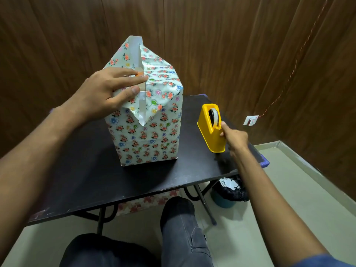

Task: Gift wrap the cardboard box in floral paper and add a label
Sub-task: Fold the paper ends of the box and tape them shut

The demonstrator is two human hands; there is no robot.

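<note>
Floral paper (154,135) covers one tall box (148,120) standing near the middle of the black bench (92,170); the top flaps are folded inward, and one white strip of the paper's underside runs over the seam and down the near face. The left hand (104,95) lies flat on the top fold, fingers straight, pressing the paper down; a small orange object shows at its fingertips, too hidden to identify. One yellow tape dispenser (212,130) stands on the bench just right of the box, apart from it, with one roll inside. The right hand (234,138) touches the dispenser's near end, fingers curled at the cutter; whether it pinches tape cannot be told. One bin (228,191) with a black liner sits on the floor under the bench's right corner; more floral paper lies beneath the bench.
</note>
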